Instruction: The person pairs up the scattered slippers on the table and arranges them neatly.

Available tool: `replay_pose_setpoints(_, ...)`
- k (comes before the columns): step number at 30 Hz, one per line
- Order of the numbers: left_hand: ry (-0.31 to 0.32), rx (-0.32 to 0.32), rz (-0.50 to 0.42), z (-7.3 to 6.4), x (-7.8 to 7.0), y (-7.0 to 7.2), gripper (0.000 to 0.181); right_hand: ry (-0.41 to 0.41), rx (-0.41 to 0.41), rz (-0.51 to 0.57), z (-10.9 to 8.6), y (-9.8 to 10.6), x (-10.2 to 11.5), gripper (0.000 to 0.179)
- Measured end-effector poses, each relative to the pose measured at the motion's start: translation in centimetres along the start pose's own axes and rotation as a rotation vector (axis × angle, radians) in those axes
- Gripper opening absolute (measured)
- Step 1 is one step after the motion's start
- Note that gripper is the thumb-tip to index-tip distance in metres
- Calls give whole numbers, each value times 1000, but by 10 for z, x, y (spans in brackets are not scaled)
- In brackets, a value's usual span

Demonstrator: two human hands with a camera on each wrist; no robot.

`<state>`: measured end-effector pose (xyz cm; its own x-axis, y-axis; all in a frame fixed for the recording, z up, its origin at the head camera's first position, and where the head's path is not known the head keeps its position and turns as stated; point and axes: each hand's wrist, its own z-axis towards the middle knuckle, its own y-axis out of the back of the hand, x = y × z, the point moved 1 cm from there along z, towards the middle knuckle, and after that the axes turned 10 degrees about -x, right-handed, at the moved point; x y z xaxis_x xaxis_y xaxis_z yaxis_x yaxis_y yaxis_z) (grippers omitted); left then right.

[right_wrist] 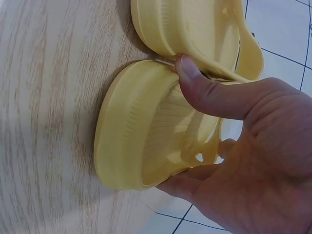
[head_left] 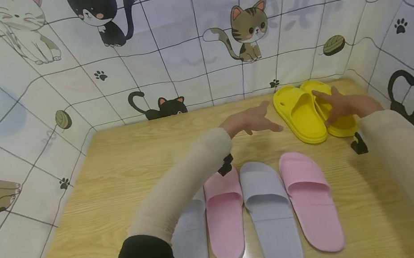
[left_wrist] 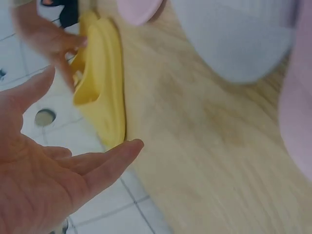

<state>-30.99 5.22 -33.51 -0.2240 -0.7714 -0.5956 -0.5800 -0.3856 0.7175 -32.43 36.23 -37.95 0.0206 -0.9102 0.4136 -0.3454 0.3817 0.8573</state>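
Observation:
Two yellow slippers lie side by side at the back right of the wooden surface. My right hand is on the right-hand yellow slipper; its thumb lies at the rim on the side of the other slipper, and its fingers reach round the opposite side. To the left of the pair, my left hand is held in the air, with nothing in it. Its fingers are spread and extended, and the thumb stands apart from them.
In front lies a row of a grey slipper, a pink slipper, another grey slipper and another pink slipper. My left forearm passes over part of the row. Cat-printed tiled sheeting encloses the wooden surface behind and on both sides.

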Motion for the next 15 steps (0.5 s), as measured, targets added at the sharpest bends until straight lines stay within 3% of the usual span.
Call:
replay_pose_setpoints(5,-43,-73,-63,-25,23,26,106,6,-10,-15,0,1,-3,114)
replay_pose_setpoints(12,-60,-179,-143,-72,65,56,102,40,-38,-26,1,0,-4,116)
replay_pose_setpoints(15,-78,-235,-107,-90,80,62,99,58,-55,-35,-2,-1,-8,117)
